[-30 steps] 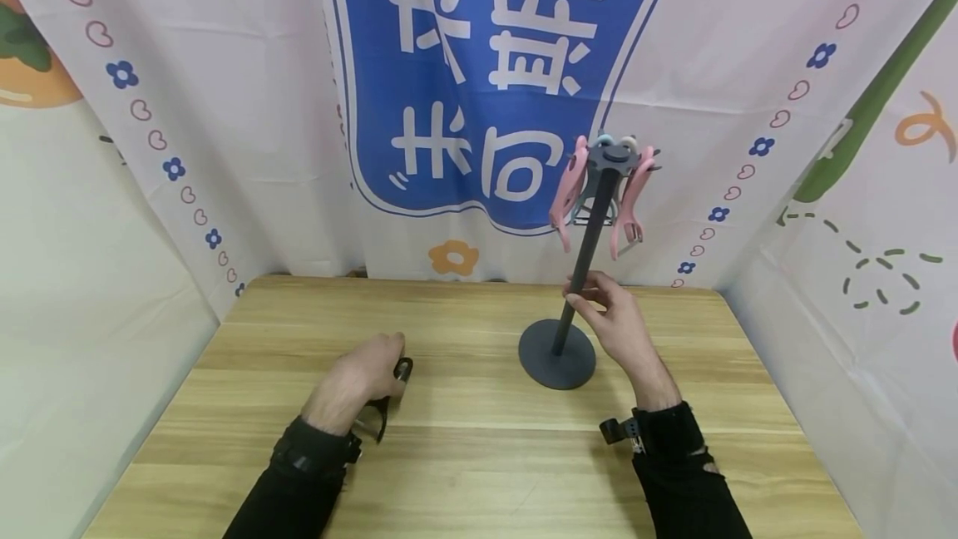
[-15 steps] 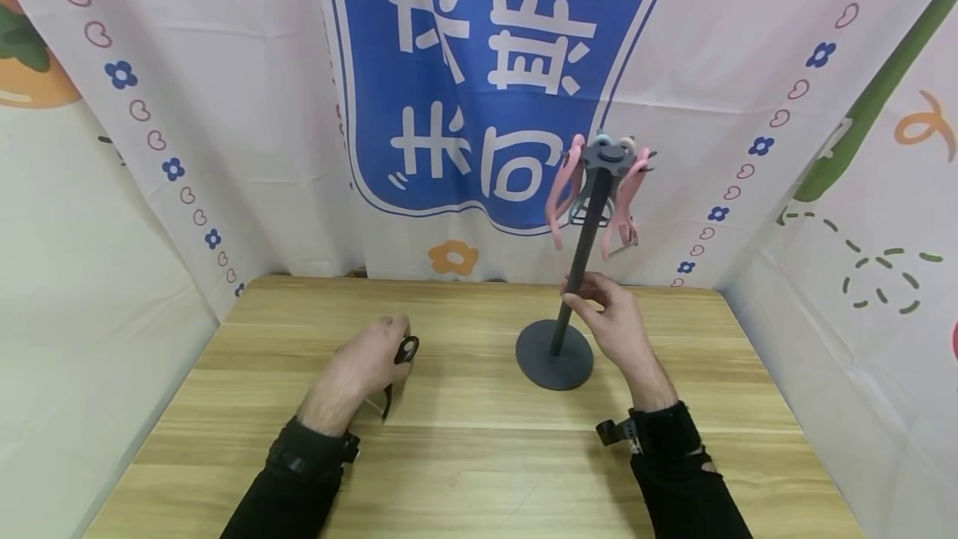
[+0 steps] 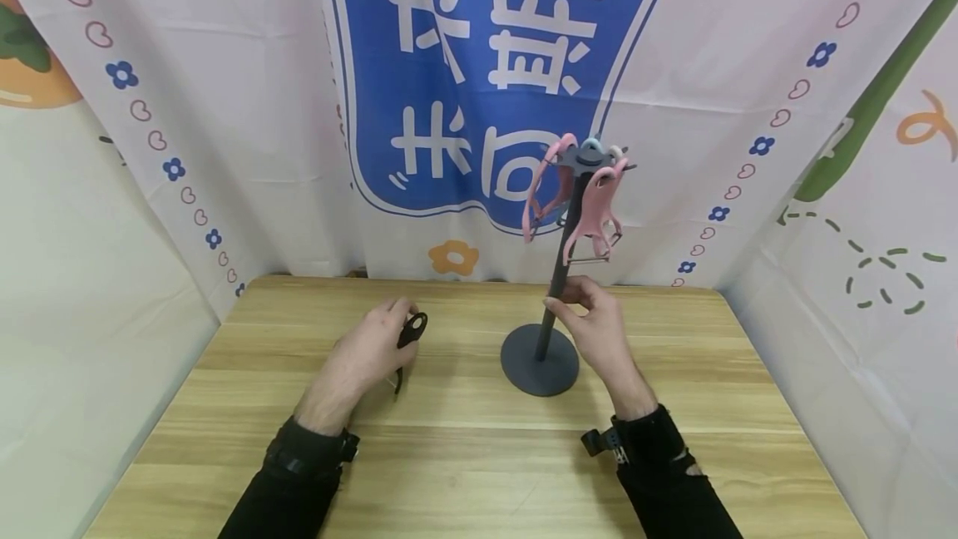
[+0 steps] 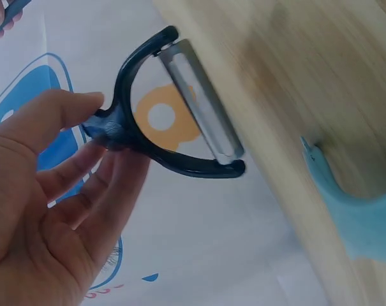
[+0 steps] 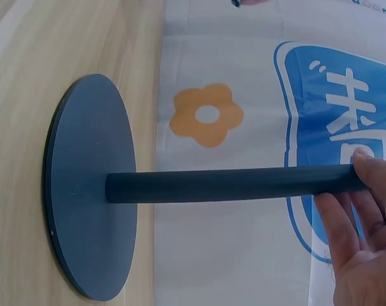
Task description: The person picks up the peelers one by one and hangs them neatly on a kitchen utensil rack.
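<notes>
My left hand (image 3: 365,360) grips a black Y-shaped peeler (image 4: 120,121) by its handle. In the left wrist view the peeler's metal blade (image 4: 205,102) points away from the palm. Beyond it, a light blue piece with a curved arm (image 4: 355,213) lies on the table, partly cut off by the frame. On the right, my right hand (image 3: 599,338) pinches the dark pole (image 5: 237,185) of a stand between thumb and fingers. The stand's round base (image 5: 90,185) rests on the table. Pink peelers (image 3: 599,210) hang from hooks at its top (image 3: 587,158), with pale blue and whitish ends behind.
The wooden table (image 3: 449,472) carries the stand right of centre. A printed white curtain (image 3: 247,106) with a blue panel closes off the back, close behind the stand. White cloth (image 3: 846,356) also hangs at both sides.
The stand has turned and shifted slightly left with my right hand, so a pink peeler now faces forward. My left hand has moved forward and slightly right with the black peeler.
</notes>
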Available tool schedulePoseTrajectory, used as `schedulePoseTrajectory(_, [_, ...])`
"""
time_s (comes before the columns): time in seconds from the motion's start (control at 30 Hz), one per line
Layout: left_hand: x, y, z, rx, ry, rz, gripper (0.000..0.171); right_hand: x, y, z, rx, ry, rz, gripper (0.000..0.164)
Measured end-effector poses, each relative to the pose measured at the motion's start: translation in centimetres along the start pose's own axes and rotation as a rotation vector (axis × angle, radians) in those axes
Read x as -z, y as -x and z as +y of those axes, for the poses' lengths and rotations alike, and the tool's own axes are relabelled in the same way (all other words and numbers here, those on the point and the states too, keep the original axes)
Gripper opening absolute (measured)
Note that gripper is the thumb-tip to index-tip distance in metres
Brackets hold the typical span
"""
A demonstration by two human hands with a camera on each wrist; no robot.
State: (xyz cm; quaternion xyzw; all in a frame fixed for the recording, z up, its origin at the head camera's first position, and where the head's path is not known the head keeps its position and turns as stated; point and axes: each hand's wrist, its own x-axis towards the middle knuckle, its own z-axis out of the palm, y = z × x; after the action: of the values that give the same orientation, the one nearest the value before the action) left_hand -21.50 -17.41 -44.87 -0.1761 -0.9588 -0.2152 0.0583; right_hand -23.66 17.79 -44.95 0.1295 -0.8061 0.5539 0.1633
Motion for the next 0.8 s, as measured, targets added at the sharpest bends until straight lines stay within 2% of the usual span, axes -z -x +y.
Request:
schedulePoseTrajectory(0.13, [0.1,-0.2,0.2,-0.025,0.030,0.037,0.047,-0.5,0.2,-0.9,0.001,-0.004,0.034,0.023])
schedulePoseTrajectory(0.27, [0.2,-0.5,0.3,-0.050,0.042,0.074,0.046,-0.8,0.3,-0.6,-0.004,-0.013,0.043,0.023])
schedulePoseTrajectory(0.57, [0.5,-0.9,0.8,-0.057,0.147,0.123,0.046,-0.6,0.3,-0.3,0.001,-0.011,0.005,0.024])
schedulePoseTrajectory(0.8, [0.6,-1.1,1.3,-0.082,0.207,0.206,0.049,-0.6,0.3,-0.2,-0.024,-0.012,-0.008,0.024])
